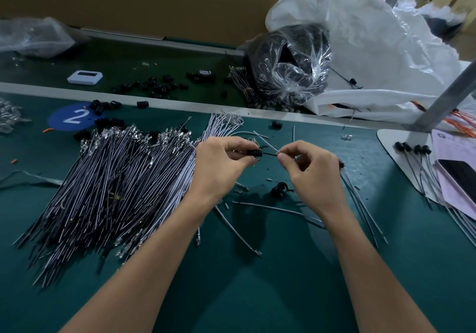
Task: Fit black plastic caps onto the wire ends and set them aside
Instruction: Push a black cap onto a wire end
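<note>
Black plastic cap (255, 153) pinched in the curled fingertips of the left hand (221, 164), just toward 12 o'clock from the middle of the view. Thin wire (269, 154) nipped between thumb and forefinger of the right hand (313, 175), tip aimed at the cap's mouth from its 3 o'clock side. Too small to tell whether already seated or only touching. Both held above the green mat (257, 294).

Likely trouble: pushing off-axis and buckling the slender wire, with the grip a little back from the tip. Could also stop short of full seating and leave a cap ready to slip off once set down. Might snag the stray wires (270, 207) lying toward 6 o'clock, or sweep away the loose cap (279, 188) below the right hand. At 9 o'clock, a big heap of bare wires (116, 183) just beside the left wrist: easy to drag. At 3 o'clock, capped wires (417, 149) laid well apart. Worth keeping finished pieces there to avoid mixing.
</note>
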Demonstrator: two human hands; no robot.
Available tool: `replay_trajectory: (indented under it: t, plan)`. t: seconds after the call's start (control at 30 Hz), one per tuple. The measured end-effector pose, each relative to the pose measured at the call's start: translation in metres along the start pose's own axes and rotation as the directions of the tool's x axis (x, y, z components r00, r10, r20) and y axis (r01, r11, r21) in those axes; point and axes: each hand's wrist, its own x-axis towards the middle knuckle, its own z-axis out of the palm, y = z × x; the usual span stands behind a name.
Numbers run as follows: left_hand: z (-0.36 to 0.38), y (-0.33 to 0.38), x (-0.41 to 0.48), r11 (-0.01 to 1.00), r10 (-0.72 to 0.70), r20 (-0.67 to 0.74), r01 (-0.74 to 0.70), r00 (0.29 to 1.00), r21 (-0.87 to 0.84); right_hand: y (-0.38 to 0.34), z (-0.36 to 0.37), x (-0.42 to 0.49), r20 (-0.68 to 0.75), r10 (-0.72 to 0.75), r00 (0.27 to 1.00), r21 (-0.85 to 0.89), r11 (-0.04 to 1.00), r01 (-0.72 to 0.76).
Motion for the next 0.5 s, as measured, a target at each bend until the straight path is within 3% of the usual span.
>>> replay_trajectory:
  t: [0.23, 0.5]
  plan:
    - [0.0001, -0.0016, 0.0017, 0.998, -0.021, -0.028, 0.019, 0.999, -0.056, 0.0024, -0.0008, 0.0018, -0.007, -0.029, 1.000, -0.004, 1.000, 0.029]
    - [0.0034, -0.0042, 0.0009, 0.995, 0.006, 0.048, -0.001, 0.999, -0.097, -0.0012, 0.0025, -0.0002, 0.017, -0.023, 1.000, 0.021, 1.000, 0.023]
